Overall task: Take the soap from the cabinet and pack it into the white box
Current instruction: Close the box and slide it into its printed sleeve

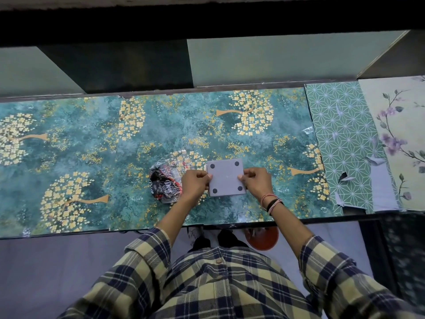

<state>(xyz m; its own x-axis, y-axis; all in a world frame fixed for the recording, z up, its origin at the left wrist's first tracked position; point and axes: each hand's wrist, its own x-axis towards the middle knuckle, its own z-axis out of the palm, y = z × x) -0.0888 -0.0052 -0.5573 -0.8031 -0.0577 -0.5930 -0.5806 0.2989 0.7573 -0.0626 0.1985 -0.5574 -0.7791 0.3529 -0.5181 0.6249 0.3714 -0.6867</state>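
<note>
Both hands on the white box [226,177]: left hand [196,182] grips its left edge, right hand [258,180] its right edge (thumbs on the top face). Face showing has four dark round pads, one per corner. Box sits over the teal tabletop [92,139] with gold tree print. Crumpled clear wrapper [164,184] with dark printed lettering lies just left of box, partly behind left hand. Plaid sleeves visible.

Crinkled wrapper [166,183] crowds box's [226,177] left; right clear
</note>
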